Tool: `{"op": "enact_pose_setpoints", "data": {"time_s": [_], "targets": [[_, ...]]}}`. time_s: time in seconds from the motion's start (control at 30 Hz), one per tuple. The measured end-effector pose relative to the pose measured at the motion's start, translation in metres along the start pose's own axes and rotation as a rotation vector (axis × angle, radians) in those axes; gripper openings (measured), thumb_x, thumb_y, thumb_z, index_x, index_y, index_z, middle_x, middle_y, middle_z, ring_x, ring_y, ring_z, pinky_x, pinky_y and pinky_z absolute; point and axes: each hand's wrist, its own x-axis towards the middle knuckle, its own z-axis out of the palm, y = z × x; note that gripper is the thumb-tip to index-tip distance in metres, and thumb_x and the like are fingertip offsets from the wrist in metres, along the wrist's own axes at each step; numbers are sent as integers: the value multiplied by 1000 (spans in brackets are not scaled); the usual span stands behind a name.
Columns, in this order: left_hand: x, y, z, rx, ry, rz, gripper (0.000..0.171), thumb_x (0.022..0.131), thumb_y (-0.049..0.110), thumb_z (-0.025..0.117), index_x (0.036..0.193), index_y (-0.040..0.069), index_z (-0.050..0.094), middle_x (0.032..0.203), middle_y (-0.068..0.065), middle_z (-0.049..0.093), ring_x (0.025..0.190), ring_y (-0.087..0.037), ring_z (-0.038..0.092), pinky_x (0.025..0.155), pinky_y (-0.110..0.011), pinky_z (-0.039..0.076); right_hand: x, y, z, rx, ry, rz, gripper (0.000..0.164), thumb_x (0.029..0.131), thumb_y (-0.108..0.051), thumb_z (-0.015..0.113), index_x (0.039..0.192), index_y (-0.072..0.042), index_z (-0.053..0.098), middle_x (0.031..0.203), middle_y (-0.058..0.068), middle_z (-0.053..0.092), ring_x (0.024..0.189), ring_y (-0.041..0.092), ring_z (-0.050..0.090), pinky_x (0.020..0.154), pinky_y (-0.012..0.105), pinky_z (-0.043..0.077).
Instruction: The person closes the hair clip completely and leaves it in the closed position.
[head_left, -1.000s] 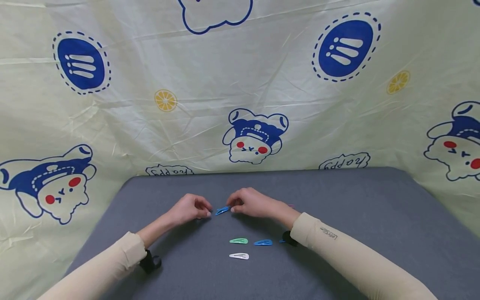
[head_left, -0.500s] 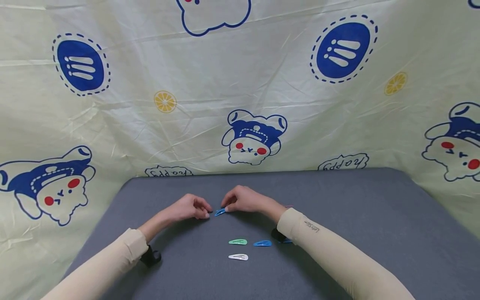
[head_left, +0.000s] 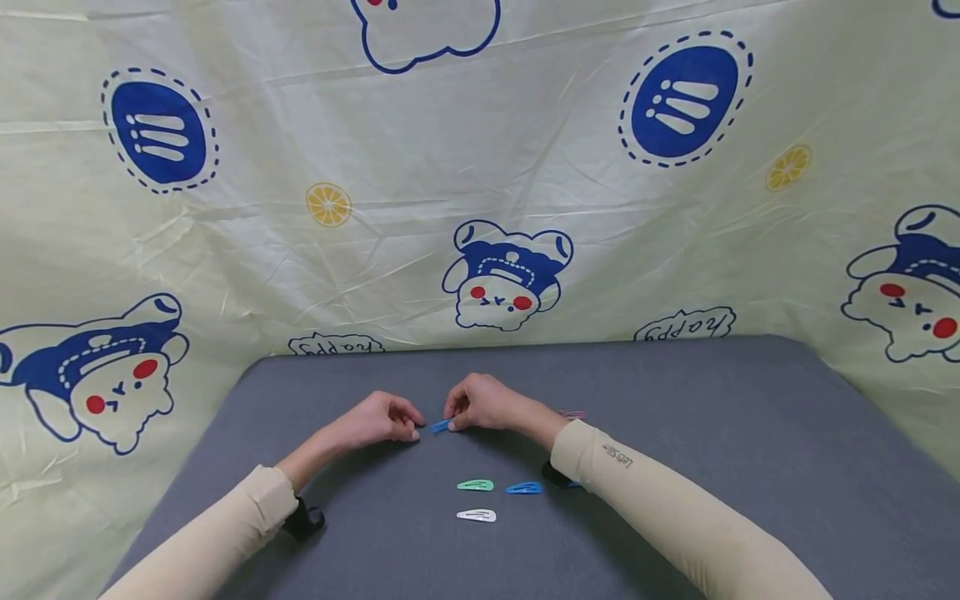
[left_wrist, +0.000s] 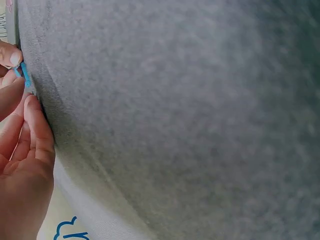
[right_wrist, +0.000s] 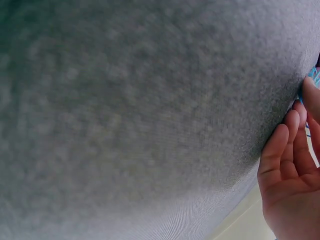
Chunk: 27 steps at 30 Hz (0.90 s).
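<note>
A small blue snap hair clip (head_left: 441,426) sits between the two hands near the middle of the table. My right hand (head_left: 483,402) pinches its right end between thumb and fingers. In the left wrist view the hair clip (left_wrist: 26,75) looks sprung apart, with two separate arms. My left hand (head_left: 378,418) is just left of it, fingers loosely bent, with a narrow gap to the clip in the head view. Fingers of the left hand (left_wrist: 37,120) appear below the clip in the left wrist view. The right wrist view shows the clip only partly, behind the thumb.
Nearer the person lie a green hair clip (head_left: 476,485), another blue hair clip (head_left: 524,488) and a white hair clip (head_left: 476,516) on the grey table (head_left: 675,467). One more blue clip is mostly hidden under the right wrist. A pinkish clip (head_left: 573,414) lies behind that wrist.
My right hand has shifted slightly left and now covers more of the blue hair clip. The left hand has barely moved. The clips on the table stay in place.
</note>
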Motion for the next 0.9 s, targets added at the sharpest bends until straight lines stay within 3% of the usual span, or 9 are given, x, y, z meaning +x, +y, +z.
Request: {"op": "enact_pose_setpoints", "data": {"time_s": [0.13,0.3,0.73,0.9], "targets": [[-1,1,0,9,2,39,20,84,3,73,102,-6,70,77,-2,63,69,-10,53,62,-24,45,-2,0,-2,-14,-3,-32,6,86,-13,77,82,-15,74,72,-9,62,71,8,53,68,26,43],[-5,2,0,17,-6,41,22,85,4,73,104,-6,70,77,-1,64,68,-10,54,61,-24,45,-6,0,-4,-31,-16,-57,6,87,-14,76,81,-16,75,73,-11,63,72,8,52,69,26,44],[-10,7,2,51,16,58,22,87,6,71,107,-4,70,83,-3,67,73,-13,57,64,-26,48,-26,3,-16,-12,19,-60,6,88,-14,75,83,-18,75,75,-11,63,72,11,53,67,28,45],[-12,8,4,59,38,64,21,88,7,71,106,-3,70,82,-4,65,71,-15,56,62,-27,47,-37,3,-24,-1,71,-69,2,87,-16,77,85,-17,76,73,-11,64,70,11,53,63,27,46]]}}
